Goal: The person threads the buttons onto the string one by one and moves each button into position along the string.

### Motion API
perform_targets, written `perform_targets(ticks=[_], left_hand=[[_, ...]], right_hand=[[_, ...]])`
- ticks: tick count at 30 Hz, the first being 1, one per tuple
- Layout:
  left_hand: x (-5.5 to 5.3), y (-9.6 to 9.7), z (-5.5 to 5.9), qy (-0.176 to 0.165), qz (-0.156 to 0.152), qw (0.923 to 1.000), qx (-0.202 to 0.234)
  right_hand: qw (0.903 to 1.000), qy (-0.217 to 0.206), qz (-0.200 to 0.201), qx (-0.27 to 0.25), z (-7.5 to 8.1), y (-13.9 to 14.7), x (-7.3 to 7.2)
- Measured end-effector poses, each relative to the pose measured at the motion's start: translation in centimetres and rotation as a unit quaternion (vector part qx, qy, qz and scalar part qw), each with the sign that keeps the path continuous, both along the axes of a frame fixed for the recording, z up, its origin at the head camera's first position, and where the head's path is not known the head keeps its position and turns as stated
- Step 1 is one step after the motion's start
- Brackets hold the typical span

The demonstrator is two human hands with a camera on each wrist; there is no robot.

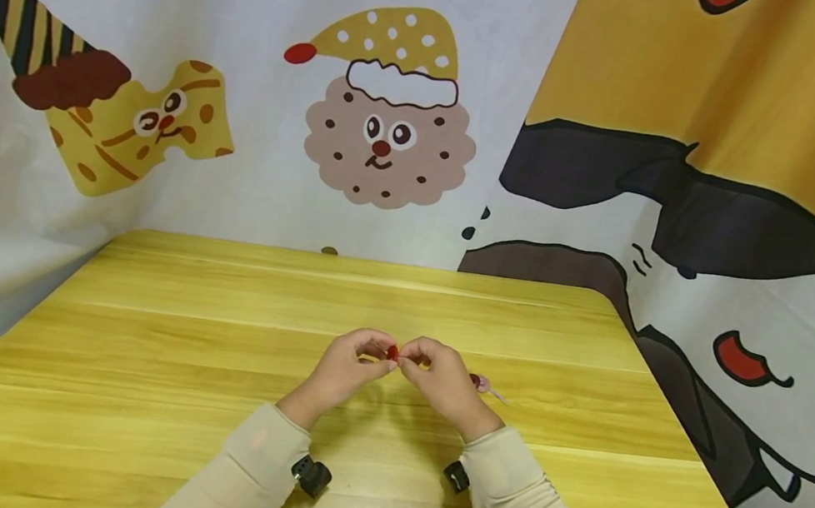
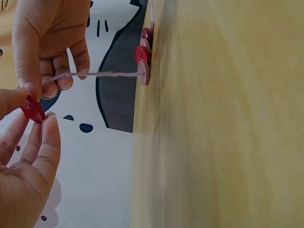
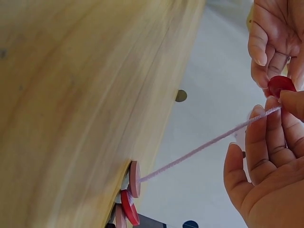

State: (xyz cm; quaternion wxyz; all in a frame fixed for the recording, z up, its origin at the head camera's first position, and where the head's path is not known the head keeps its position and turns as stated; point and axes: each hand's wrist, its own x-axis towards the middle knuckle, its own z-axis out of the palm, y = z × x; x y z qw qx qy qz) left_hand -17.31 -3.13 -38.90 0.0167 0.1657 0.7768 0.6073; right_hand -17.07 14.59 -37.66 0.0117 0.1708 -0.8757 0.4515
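Observation:
Near the middle of the table, both hands meet fingertip to fingertip. My left hand pinches a red button between thumb and fingers. Close against that button, my right hand pinches a light purple yarn near its end. Whether the yarn has entered a hole of the button is hidden by the fingertips. From the right hand the yarn stretches to a row of threaded buttons lying on the table: a pink button, a red button and others behind them.
The wooden table spreads around the hands. Behind it hangs a curtain with cartoon prints. In the head view, part of the threaded row shows just right of the right hand, with a yarn tail trailing off.

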Motion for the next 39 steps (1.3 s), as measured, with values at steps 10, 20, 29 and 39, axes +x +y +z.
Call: perform_targets(ticks=[10,20,29,39], left_hand=[[0.05,-0.1,-0.07,0.0,-0.01,0.9999,0.006],[0.04,0.05,-0.04,-0.006,0.008,0.9999,0.006],[-0.07,0.24,-0.11,-0.016,0.029,0.9994,0.014],[0.1,-0.07,-0.07,-0.018,0.006,0.9996,0.022]], right_hand=[[1.0,0.009,0.0,-0.001,0.18,-0.07,0.11],[0.9999,0.016,0.004,-0.003,0.06,-0.07,0.16],[0.9998,0.014,0.0,-0.012,-0.11,-0.16,0.14],[0.9995,0.011,-0.012,-0.026,-0.09,-0.31,0.12]])
